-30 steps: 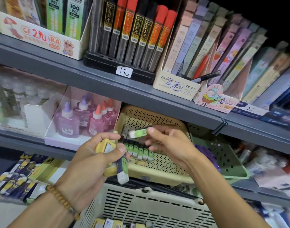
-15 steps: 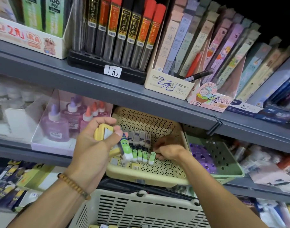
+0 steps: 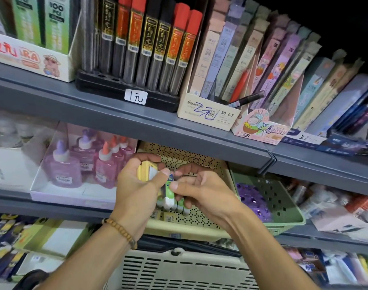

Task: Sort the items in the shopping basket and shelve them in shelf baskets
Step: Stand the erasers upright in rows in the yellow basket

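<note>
head view: my left hand (image 3: 137,185) grips a stack of yellow erasers (image 3: 146,171) plus a green-and-white eraser (image 3: 168,194) hanging long axis down. my right hand (image 3: 201,190) sits just right of it, fingers (image 3: 175,186) pinching that eraser. the row of erasers (image 3: 182,207) lies directly below, near the front edge of the beige shelf basket (image 3: 212,170).
</note>
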